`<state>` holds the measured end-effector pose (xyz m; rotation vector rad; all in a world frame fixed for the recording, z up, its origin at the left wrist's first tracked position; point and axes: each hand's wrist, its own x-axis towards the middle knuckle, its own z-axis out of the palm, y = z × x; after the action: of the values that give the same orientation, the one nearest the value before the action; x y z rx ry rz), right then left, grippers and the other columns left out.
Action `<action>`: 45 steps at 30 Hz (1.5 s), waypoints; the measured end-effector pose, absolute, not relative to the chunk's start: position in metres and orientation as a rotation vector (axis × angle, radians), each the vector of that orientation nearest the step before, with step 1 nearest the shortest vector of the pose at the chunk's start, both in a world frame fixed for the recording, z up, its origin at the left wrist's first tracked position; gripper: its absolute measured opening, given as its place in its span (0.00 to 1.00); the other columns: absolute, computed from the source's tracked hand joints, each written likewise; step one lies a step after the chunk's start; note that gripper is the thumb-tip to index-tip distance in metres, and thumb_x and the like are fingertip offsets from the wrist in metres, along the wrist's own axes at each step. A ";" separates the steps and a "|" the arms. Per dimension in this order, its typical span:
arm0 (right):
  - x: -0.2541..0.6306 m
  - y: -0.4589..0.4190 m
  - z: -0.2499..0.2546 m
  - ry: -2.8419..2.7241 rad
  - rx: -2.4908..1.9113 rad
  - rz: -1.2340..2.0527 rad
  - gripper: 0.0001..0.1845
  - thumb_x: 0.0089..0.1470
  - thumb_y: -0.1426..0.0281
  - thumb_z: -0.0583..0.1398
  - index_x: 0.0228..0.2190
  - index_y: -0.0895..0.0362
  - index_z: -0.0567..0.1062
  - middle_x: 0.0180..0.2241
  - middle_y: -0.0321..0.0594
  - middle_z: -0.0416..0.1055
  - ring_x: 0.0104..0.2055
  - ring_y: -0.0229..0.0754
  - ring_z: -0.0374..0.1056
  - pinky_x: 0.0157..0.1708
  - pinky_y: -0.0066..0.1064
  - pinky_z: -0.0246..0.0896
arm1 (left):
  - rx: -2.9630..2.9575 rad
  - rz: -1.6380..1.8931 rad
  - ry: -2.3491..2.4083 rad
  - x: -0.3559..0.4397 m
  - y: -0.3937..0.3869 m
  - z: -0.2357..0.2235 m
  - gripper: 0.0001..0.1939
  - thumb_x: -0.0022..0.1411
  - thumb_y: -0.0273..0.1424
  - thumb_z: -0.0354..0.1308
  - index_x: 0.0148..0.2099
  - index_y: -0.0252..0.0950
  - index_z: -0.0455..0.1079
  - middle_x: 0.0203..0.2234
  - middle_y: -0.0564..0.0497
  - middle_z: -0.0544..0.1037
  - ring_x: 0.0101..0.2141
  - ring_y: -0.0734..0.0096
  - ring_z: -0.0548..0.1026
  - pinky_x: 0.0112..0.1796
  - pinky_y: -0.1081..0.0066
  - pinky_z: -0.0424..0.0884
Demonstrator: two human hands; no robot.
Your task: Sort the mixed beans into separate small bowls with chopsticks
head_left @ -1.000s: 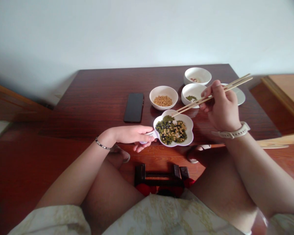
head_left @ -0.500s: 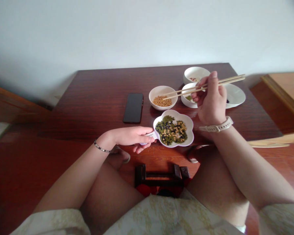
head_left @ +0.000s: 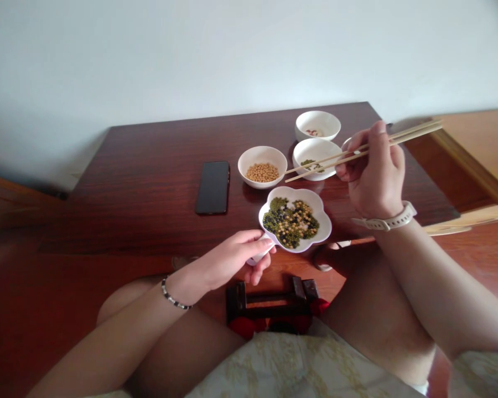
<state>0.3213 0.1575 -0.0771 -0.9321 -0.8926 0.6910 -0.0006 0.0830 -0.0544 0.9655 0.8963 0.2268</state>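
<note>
My left hand (head_left: 243, 255) grips the short handle of a white flower-shaped dish (head_left: 320, 235), held at the table's front edge. Green, dark and yellow beans (head_left: 292, 221) lie mixed inside it. In my right hand (head_left: 377, 177) is a pair of wooden chopsticks (head_left: 327, 163), slanting down to the left. Their tips, slightly apart, hover between the dish and a white bowl (head_left: 243, 166) of yellow soybeans (head_left: 262, 172). Whether the tips hold a bean, I cannot tell. Behind the chopsticks stands a white bowl (head_left: 336, 146) with some green beans (head_left: 311, 165).
A white bowl (head_left: 330, 132) with a few reddish pieces stands at the back. My right hand mostly hides another white dish. A black phone (head_left: 213, 187) lies left of the soybeans on the dark wooden table (head_left: 157, 166). A wooden piece of furniture (head_left: 477, 149) stands to the right.
The chopstick tips have left the soybean bowl and shifted toward the flower-shaped dish. My right hand has moved right. The view has turned slightly, and my left hand still holds the dish.
</note>
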 end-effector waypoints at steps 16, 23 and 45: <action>0.363 0.149 -0.063 -0.624 -0.853 0.694 0.33 0.90 0.62 0.61 0.26 0.54 0.77 0.26 0.35 0.68 0.19 0.30 0.63 0.14 0.20 0.47 | 0.949 0.464 0.905 0.012 0.060 -0.057 0.21 0.87 0.50 0.72 0.47 0.40 0.76 0.29 0.60 0.64 0.27 0.74 0.52 0.30 0.67 0.45; 0.372 0.150 -0.058 -0.537 -0.848 0.760 0.34 0.91 0.62 0.57 0.26 0.54 0.74 0.27 0.33 0.64 0.19 0.29 0.57 0.14 0.20 0.42 | 0.929 0.409 0.866 0.014 0.055 -0.056 0.22 0.87 0.51 0.72 0.48 0.39 0.76 0.28 0.61 0.63 0.27 0.74 0.51 0.28 0.69 0.45; 0.368 0.124 -0.058 -0.813 -0.946 0.774 0.39 0.75 0.37 0.78 0.26 0.51 0.77 0.29 0.36 0.69 0.21 0.32 0.51 0.18 0.28 0.46 | 0.971 0.295 0.904 0.008 0.064 -0.052 0.21 0.87 0.51 0.71 0.47 0.40 0.76 0.30 0.59 0.64 0.29 0.72 0.53 0.29 0.70 0.49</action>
<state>0.3676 0.1245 -0.0583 -0.9464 -0.8129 0.7741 0.0080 0.0642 -0.0518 0.9711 0.9040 0.2954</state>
